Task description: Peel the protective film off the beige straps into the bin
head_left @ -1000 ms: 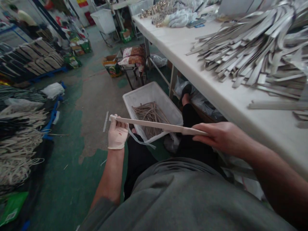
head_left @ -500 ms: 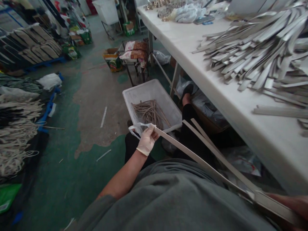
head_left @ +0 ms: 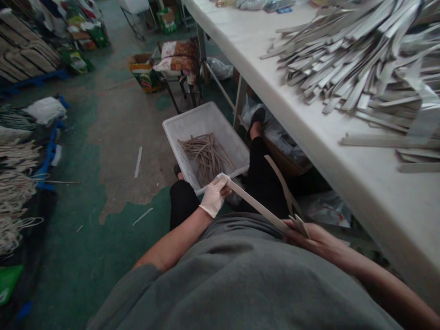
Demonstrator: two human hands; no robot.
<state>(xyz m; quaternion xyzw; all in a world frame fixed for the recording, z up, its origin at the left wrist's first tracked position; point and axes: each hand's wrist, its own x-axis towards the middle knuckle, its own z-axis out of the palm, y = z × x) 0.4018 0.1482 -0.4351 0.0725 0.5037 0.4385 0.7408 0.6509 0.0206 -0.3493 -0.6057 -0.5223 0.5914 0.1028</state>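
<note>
My left hand [head_left: 215,196], in a pale thin glove, pinches one end of a flat beige strap [head_left: 256,205] above my lap. From there the strap runs taut, down and to the right, to my right hand [head_left: 304,234]. That hand is bare and closed around the strap. More strap lengths stick out of its fingers, and one loose end [head_left: 278,174] curves upward over my right leg. Just beyond my left hand, a white plastic bin [head_left: 172,133] on the floor holds a tangle of brown-grey straps [head_left: 206,158].
On my right, a white table [head_left: 247,46] carries a large pile of flat grey-beige strips [head_left: 347,64]. A stool with a patterned cushion [head_left: 178,55] stands behind the bin, beside a cardboard box [head_left: 144,73]. Bundles of cords [head_left: 17,192] lie at the left.
My right hand has come in from the lower right edge along the strap, towards my left hand. The white loop hanging at my left hand no longer shows. The view has shifted slightly.
</note>
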